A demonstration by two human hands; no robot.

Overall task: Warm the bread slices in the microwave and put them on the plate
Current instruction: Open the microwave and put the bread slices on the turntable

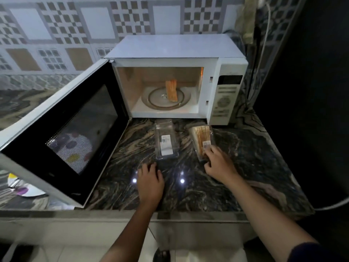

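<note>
A white microwave (224, 95) stands at the back of the counter with its door (62, 133) swung wide open to the left. Inside, bread slices (171, 90) stand upright on the glass turntable (154, 99). An empty clear plastic container (166, 141) lies in front of the microwave. To its right lies a clear pack of bread slices (201, 136). My right hand (219, 163) rests on the near end of that pack, fingers touching it. My left hand (150, 179) lies flat on the counter just below the empty container, holding nothing. A spotted plate (24, 191) shows at the far left behind the door.
The dark marbled counter (245, 176) ends at a front edge near me. White cables (264, 44) hang at the back right beside a dark wall. The open door blocks the left side of the counter.
</note>
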